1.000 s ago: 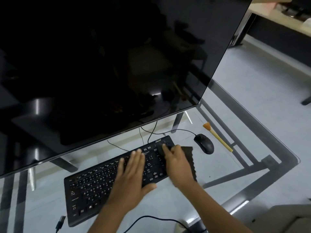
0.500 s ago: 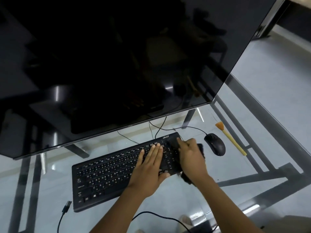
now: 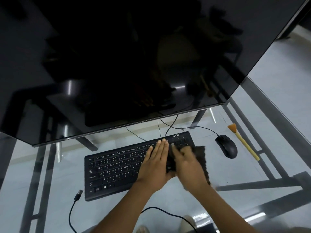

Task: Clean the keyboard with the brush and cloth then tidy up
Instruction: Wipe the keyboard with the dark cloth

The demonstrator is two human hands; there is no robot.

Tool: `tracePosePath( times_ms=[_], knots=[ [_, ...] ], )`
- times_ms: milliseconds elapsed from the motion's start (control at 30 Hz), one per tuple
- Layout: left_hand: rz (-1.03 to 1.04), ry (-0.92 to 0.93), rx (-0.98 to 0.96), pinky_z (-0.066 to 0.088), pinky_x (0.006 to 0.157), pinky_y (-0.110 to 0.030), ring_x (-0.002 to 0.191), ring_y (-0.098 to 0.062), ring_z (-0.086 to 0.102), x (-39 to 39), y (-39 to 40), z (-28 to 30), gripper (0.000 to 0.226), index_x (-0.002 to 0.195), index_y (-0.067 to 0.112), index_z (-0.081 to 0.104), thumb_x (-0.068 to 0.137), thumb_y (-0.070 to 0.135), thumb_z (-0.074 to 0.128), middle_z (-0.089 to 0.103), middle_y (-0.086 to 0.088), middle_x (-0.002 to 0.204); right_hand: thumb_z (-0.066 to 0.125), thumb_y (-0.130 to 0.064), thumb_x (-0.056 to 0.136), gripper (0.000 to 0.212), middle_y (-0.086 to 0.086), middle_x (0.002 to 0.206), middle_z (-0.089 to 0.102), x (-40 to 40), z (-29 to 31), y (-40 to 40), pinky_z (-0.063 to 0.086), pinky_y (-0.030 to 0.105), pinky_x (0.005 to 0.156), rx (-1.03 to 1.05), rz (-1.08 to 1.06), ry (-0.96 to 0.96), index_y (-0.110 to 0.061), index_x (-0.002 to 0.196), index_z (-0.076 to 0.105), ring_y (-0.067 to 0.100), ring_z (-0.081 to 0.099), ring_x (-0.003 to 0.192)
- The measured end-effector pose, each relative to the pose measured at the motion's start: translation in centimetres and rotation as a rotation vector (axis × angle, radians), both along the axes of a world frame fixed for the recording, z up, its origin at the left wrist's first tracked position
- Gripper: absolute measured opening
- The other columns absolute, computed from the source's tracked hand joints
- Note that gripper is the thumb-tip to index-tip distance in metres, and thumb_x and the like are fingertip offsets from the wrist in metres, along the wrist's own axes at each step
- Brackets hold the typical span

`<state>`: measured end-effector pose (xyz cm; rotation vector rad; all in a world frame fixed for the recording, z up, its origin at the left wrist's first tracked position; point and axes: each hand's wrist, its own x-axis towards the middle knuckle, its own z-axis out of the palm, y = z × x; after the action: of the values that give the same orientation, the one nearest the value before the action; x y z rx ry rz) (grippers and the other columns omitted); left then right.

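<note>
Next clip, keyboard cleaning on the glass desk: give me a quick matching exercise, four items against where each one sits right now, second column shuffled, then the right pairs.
Items:
1. brush
2. cloth
3. mouse
4. loose USB plug

Places:
A. between the keyboard and the brush
B. under the right hand, at the keyboard's right end
C. on the glass, at the keyboard's near left corner
D. furthest right, lying untouched on the glass

Pairs: 1-D, 2-B, 3-A, 4-C

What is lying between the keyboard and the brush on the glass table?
In the head view, a black mouse lies between the keyboard and the brush.
</note>
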<state>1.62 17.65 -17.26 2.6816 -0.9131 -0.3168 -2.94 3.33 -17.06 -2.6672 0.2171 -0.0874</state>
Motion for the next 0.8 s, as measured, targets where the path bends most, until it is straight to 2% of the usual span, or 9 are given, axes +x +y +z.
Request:
tracePosePath(
  times_ms=[67,133,200,267,367,533,600,700,800],
  knots=[
    [-0.008,0.007,-0.005,-0.008,0.119,-0.036,0.143,-0.01,-0.023,0.1,0.0,0.2,0.101,0.147,0.015,-0.019,0.085,0.067,0.041,-0.023,0.005,0.155,0.044,-0.027,0.097,0.039,-0.002,0.103,0.042,-0.3,0.1,-0.9,0.046,0.025,0.069,-0.02,0.092,-0.003,-0.025,0.135,0.049,0.01,0.043,0.079],
    [-0.031,0.001,0.019,-0.012,0.117,-0.033,0.142,-0.01,-0.024,0.2,0.1,0.2,0.102,0.148,0.014,-0.02,0.081,0.074,0.029,-0.024,0.005,0.155,0.041,-0.025,0.098,0.037,0.0,0.101,0.042,0.9,0.1,-3.5,0.048,0.027,0.072,0.004,-0.123,0.002,-0.021,0.133,0.053,0.013,0.042,0.076],
    [-0.041,-0.006,0.039,-0.013,0.116,-0.033,0.142,-0.01,-0.024,0.2,0.3,0.1,0.103,0.148,0.014,-0.02,0.075,0.076,0.02,-0.023,0.004,0.155,0.049,-0.01,0.095,0.04,0.009,0.104,0.047,1.7,0.4,-3.7,0.053,0.032,0.072,-0.051,-0.265,0.0,-0.013,0.134,0.053,0.019,0.046,0.075],
    [-0.035,-0.019,0.04,-0.01,0.117,-0.034,0.143,-0.012,-0.022,0.2,0.5,0.0,0.101,0.149,0.013,-0.017,0.078,0.074,0.022,-0.021,0.004,0.155,0.048,-0.009,0.094,0.044,0.012,0.11,0.047,1.6,0.8,-1.0,0.051,0.033,0.074,-0.019,-0.165,0.054,-0.014,0.137,0.048,0.023,0.05,0.083],
    [-0.023,-0.019,0.02,-0.008,0.119,-0.036,0.144,-0.014,-0.018,-0.2,1.3,0.1,0.092,0.15,0.012,-0.012,0.088,0.064,0.032,-0.018,0.002,0.155,0.056,-0.014,0.093,0.049,0.009,0.108,0.047,0.1,0.6,1.0,0.056,0.032,0.07,-0.101,0.166,0.044,-0.017,0.14,0.044,0.022,0.056,0.082],
    [0.005,-0.044,0.054,-0.012,0.117,-0.036,0.144,-0.011,-0.021,-1.4,5.9,0.6,0.083,0.149,0.015,-0.016,0.096,0.059,0.029,-0.02,0.004,0.157,0.056,-0.008,0.092,0.042,0.018,0.111,0.05,2.3,0.9,0.7,0.057,0.04,0.075,-0.078,-0.163,0.042,-0.005,0.134,0.053,0.032,0.06,0.082],
    [0.045,-0.053,0.044,-0.007,0.119,-0.038,0.144,-0.011,-0.02,-1.7,8.1,0.7,0.081,0.149,0.015,-0.016,0.096,0.057,0.029,-0.02,0.004,0.156,0.057,-0.007,0.09,0.048,0.018,0.113,0.05,2.2,1.0,5.2,0.056,0.038,0.077,-0.099,-0.02,0.048,-0.004,0.137,0.049,0.033,0.059,0.09],
    [0.107,-0.057,0.01,-0.013,0.117,-0.035,0.145,-0.011,-0.017,-1.7,10.2,0.6,0.084,0.15,0.014,-0.013,0.095,0.058,0.033,-0.013,0.002,0.159,0.044,-0.017,0.099,0.044,0.007,0.116,0.044,1.5,1.6,8.6,0.048,0.031,0.077,-0.072,0.319,0.108,-0.015,0.143,0.039,0.022,0.053,0.095],
    [0.182,-0.059,0.029,-0.011,0.118,-0.04,0.144,-0.012,-0.019,-2.1,13.3,0.3,0.091,0.148,0.015,-0.017,0.091,0.063,0.036,-0.013,0.002,0.159,0.046,-0.016,0.098,0.04,0.009,0.116,0.045,4.6,1.6,8.1,0.052,0.034,0.074,-0.105,0.17,0.076,-0.014,0.138,0.047,0.025,0.057,0.084]
  ],
)
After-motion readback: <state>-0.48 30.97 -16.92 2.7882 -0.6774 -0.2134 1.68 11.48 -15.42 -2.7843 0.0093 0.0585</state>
